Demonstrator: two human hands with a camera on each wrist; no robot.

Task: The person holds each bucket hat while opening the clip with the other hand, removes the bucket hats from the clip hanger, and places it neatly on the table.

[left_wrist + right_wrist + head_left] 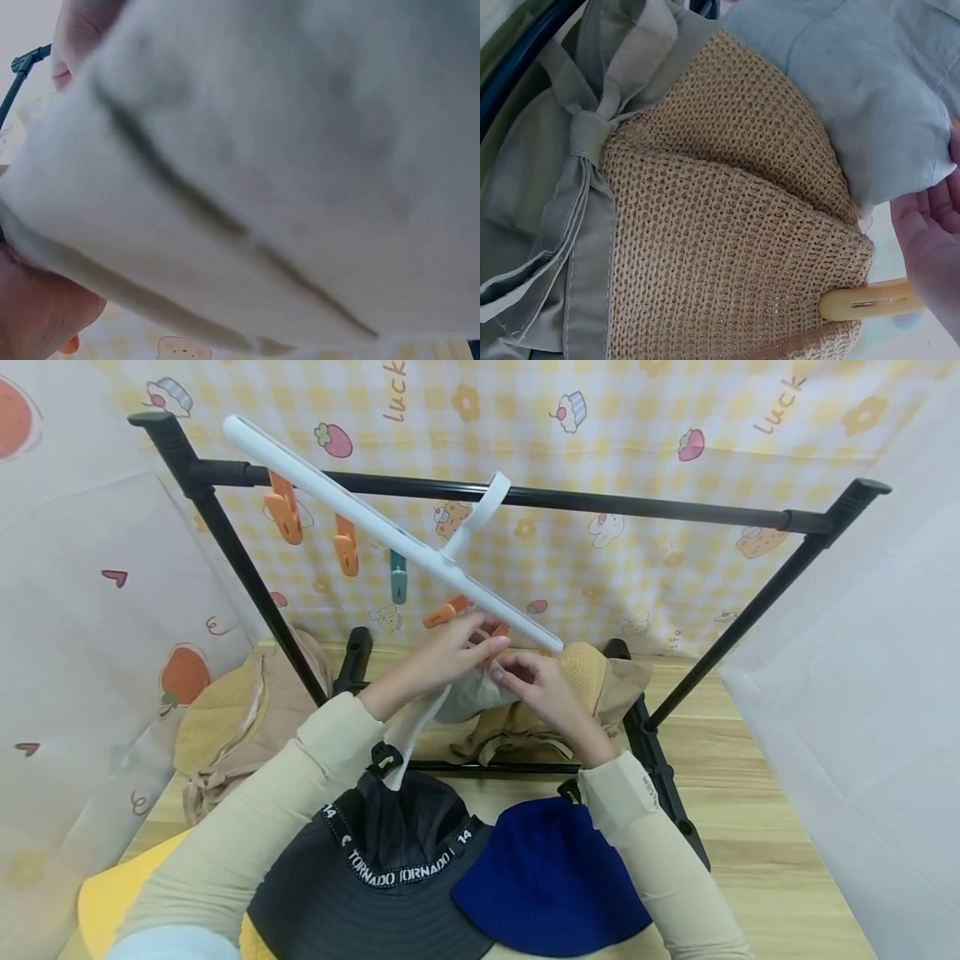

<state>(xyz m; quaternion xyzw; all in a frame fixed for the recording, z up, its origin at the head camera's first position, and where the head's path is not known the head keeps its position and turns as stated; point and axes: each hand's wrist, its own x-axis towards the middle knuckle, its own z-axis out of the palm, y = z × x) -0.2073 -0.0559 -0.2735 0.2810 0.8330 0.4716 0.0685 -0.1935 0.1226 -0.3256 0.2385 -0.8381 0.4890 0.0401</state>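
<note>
A white hanger [390,531] with clips hooks over the rack's black top bar [637,510]. At its lower right part my left hand [453,652] grips an orange clip [501,631] between thumb and fingers. My right hand [546,689] pinches the edge of a pale cloth hat [474,695] just under that clip. The hat's pale fabric [247,187] fills most of the left wrist view. Beside it, in the right wrist view, a woven straw hat [720,247] with a tied fabric band has a yellow-orange clip [874,300] at its edge.
Two orange clips [282,510] and a teal clip [398,578] hang on the hanger's left half, another orange clip [446,612] nearer my hand. Below my arms lie a black bucket hat [375,860], a blue hat [551,877] and a yellow one [112,885]. A straw-and-beige hat [247,710] lies left.
</note>
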